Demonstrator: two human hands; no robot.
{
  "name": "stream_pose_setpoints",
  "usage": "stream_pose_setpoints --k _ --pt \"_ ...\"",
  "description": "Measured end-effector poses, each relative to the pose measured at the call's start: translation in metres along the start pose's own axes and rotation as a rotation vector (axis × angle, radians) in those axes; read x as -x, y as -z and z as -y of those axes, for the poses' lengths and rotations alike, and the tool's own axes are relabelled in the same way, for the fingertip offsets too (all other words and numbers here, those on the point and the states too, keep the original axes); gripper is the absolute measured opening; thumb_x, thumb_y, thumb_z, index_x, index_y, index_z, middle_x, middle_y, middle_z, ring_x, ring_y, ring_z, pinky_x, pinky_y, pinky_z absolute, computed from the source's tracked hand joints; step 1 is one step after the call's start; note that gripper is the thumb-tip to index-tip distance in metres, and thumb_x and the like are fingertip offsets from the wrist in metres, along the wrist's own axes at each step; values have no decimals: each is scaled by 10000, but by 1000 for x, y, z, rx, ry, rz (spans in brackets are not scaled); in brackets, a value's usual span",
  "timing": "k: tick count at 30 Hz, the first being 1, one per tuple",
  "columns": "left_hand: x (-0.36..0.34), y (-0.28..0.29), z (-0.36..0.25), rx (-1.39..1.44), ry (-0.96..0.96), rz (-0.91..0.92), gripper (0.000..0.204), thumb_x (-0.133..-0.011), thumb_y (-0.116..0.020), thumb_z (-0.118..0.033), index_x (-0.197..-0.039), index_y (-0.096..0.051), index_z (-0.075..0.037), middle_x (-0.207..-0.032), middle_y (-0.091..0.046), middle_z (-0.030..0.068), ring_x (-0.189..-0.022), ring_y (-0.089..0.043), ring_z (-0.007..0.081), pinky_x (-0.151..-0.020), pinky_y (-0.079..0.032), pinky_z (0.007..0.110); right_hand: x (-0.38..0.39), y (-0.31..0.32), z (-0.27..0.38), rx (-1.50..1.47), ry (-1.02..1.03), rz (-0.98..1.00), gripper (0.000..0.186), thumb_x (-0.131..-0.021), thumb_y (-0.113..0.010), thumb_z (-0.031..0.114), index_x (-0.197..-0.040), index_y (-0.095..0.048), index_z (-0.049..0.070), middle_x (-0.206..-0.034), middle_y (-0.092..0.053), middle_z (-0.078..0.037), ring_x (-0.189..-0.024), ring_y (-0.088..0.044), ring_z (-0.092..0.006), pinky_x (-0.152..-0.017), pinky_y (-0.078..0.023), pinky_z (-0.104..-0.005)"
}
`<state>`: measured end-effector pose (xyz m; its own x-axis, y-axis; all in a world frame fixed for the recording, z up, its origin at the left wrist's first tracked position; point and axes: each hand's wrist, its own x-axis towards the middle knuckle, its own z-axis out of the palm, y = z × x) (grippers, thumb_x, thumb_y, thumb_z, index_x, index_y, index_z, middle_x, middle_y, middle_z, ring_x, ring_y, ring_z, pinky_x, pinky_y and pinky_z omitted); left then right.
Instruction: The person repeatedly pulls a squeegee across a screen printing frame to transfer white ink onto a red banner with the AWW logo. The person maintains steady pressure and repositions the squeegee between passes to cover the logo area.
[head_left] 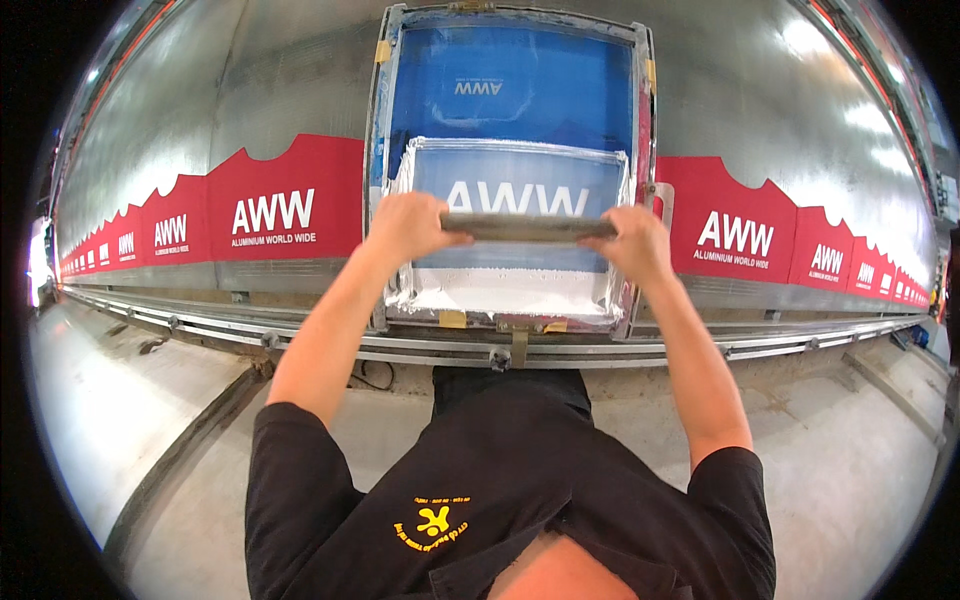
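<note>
A screen-printing frame (pixel 643 95) lies on the long table in front of me, with blue mesh (pixel 515 55) stretched inside it. White ink (pixel 500 290) is spread in a thick band along the near end of the mesh and up both sides. My left hand (pixel 412 228) is closed round the left end of a squeegee (pixel 525 229), while my right hand (pixel 637 243) grips its right end. The squeegee lies crosswise over the paler, lettered part of the mesh. Its blade edge is hidden beneath the grip.
Red printed panels with white lettering (pixel 285 205) run in a row along the silvery table (pixel 300 75), left and right of the frame. A metal rail (pixel 420 348) with clamps follows the table's near edge. Pale concrete floor (pixel 190 400) shows below, with dark gaps.
</note>
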<state>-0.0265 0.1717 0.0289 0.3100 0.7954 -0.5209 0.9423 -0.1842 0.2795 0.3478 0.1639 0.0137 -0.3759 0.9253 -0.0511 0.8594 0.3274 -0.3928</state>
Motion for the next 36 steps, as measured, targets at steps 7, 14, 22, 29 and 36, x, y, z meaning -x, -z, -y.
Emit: stream_pose_setpoints --k 7,14,22,29,36 --pt "-111 61 28 -18 -43 -350 724 -731 -786 -791 -759 -729 -70 -761 -727 139 -773 -727 338 -726 -572 465 -136 17 -35 -42 -194 19 521 -774 -889 516 -888 -720 37 -886 -719 -142 -879 -686 -354 -787 -537 -469" --pt "-120 34 39 -108 -118 -539 723 -729 -764 -811 -706 -703 -90 -693 -697 92 -681 -703 303 -649 -560 433 -125 -7 -42 11 -64 -166 451 -778 -892 479 -855 -727 67 -843 -704 -88 -866 -681 -310 -760 -535 -455" --pt "22 -67 -6 17 -84 -482 666 -736 -791 -752 -714 -700 -92 -704 -675 64 -697 -699 282 -632 -557 415 41 -38 2 1 56 -219 441 -699 -932 429 -868 -705 90 -822 -677 -60 -836 -655 -299 -768 -512 -431" --pt "36 -66 -9 71 24 0 700 -648 -864 -733 -759 -731 -54 -734 -718 97 -724 -701 355 -645 -547 452 61 -37 8 -37 -124 238 614 -710 -895 586 -862 -685 30 -793 -674 -134 -804 -665 -399 -729 -524 -489" --pt "1 -34 11 199 -81 318 1023 -545 -880 -786 -1050 -781 99 -925 -753 309 -942 -758 407 -874 -590 441 28 -10 -9 -202 -184 570 785 -689 -880 680 -1005 -755 -27 -939 -754 -237 -948 -734 -403 -860 -556 -473"
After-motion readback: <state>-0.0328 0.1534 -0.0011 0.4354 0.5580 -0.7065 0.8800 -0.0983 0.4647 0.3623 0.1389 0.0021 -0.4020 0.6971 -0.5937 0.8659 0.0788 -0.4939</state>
